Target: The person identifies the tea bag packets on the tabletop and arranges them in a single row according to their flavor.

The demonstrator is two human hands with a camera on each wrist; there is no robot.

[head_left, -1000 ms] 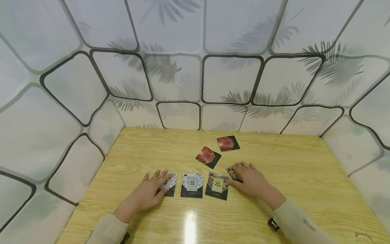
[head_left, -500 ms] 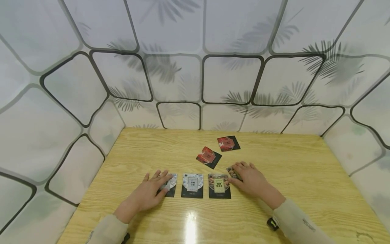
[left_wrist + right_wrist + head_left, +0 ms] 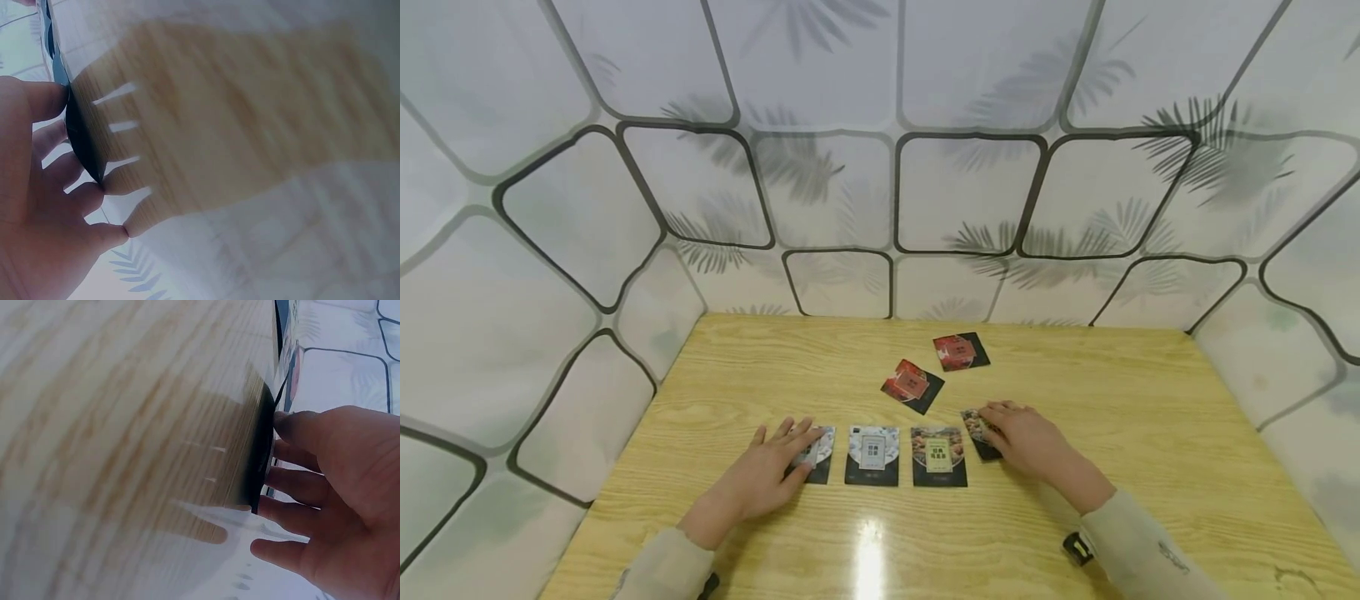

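A row of flat square tea sachets lies near the middle of the table. My left hand (image 3: 760, 475) rests with spread fingers over the leftmost white-and-black sachet (image 3: 825, 462), covering its left part. Beside it lies a matching white-and-black sachet (image 3: 872, 457), then a sachet with a yellow-green label (image 3: 939, 457). At the right end, the fingers and thumb of my right hand (image 3: 1028, 442) lie on a tilted, partly covered sachet (image 3: 983, 451) with a similar food-like print. In the right wrist view, those fingers (image 3: 294, 481) reach fairly straight onto the dark sachet (image 3: 259, 465).
Behind the row, two red-and-black sachets lie askew, one red sachet (image 3: 912, 386) nearer and another red sachet (image 3: 962, 352) farther back. The wooden table (image 3: 775, 358) meets patterned walls (image 3: 842, 200) at the back and sides.
The yellow-green-labelled sachet has turned from tilted to square with the row. My right hand has then shifted slightly right and uncovered more of its sachet. The left hand stays put.
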